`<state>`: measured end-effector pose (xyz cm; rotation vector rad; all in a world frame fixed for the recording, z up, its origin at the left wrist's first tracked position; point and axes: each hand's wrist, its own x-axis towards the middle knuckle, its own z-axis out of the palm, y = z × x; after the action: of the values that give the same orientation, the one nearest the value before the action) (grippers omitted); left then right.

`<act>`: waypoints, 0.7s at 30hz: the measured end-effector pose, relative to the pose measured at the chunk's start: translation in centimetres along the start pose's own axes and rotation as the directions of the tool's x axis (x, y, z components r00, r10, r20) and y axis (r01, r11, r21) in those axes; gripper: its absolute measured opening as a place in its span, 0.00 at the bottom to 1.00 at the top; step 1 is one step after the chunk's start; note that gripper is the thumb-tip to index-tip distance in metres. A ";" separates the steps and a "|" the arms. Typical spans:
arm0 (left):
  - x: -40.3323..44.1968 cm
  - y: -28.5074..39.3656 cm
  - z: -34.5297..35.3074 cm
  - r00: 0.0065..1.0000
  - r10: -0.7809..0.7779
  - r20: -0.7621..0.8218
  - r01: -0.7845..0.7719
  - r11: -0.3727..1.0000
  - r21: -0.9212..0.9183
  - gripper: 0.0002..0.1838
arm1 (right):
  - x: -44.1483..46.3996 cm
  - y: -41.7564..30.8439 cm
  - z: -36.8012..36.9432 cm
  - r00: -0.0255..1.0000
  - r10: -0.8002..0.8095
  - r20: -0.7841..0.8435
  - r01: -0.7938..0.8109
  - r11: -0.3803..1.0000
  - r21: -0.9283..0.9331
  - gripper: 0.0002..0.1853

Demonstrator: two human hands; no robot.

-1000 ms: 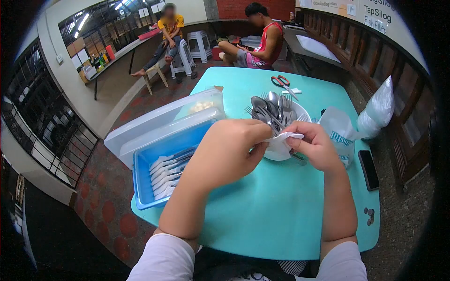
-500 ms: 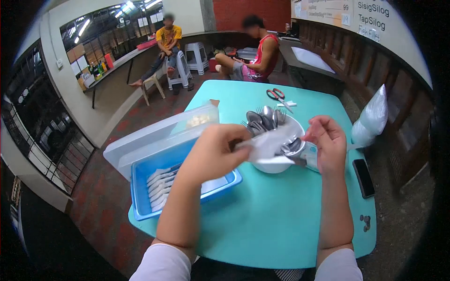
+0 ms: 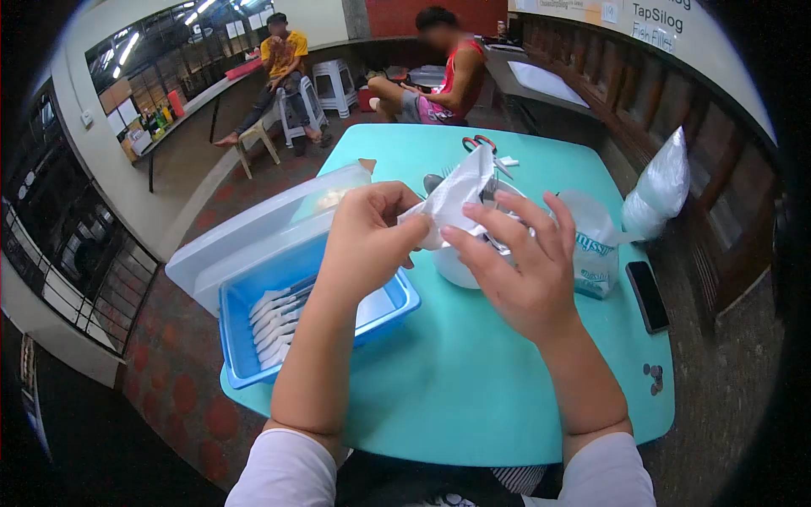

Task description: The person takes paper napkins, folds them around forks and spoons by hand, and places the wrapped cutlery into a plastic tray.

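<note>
A white paper napkin [image 3: 460,193] stands raised and creased above the table, its lower left edge pinched in the fingers of my left hand [image 3: 367,232]. With fingers spread, my right hand [image 3: 528,279] is at the napkin's right side, its fingertips at or against the paper. Behind both lies a white bowl [image 3: 454,269] of spoons and forks, mostly hidden by the napkin and my right hand. Left of my left arm, a blue tray [image 3: 230,338] holds several napkin-wrapped utensils [image 3: 274,325] in a row.
A translucent lid [image 3: 245,228] leans behind the tray. To the right are a napkin pack [image 3: 596,258], a phone [image 3: 647,296], coins [image 3: 655,380] and a plastic bag [image 3: 663,186]. Scissors [image 3: 480,144] lie at the table's far side. Two people sit beyond.
The napkin has gone from lying over the bowl to standing upright. My right hand has moved left to it, its fingers spreading. The camera view has shifted slightly.
</note>
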<state>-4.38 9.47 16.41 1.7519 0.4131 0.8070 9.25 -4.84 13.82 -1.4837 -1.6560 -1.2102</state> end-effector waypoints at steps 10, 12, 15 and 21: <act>-0.9 -0.5 1.4 0.983 0.113 0.144 -0.153 0.938 0.312 0.06 | -0.3 1.8 -0.5 0.976 0.027 0.215 -0.058 0.989 0.138 0.07; -1.1 -0.3 1.7 0.972 0.162 0.170 -0.215 0.904 0.369 0.07 | 0.4 1.3 -0.7 0.974 0.082 0.209 -0.115 0.982 0.150 0.09; -1.6 0.1 2.5 0.941 0.248 0.231 -0.329 0.833 0.445 0.07 | 1.1 1.7 -1.9 0.942 0.070 0.327 -0.140 0.971 0.193 0.11; -2.4 0.3 3.4 0.902 0.252 0.349 -0.381 0.845 0.374 0.06 | 0.7 4.3 -3.2 0.754 -0.079 0.652 -0.264 0.872 0.411 0.10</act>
<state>-3.74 5.48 15.37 2.3691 0.1005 0.7062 12.84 -7.61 16.70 -1.7197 -2.0835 -0.1340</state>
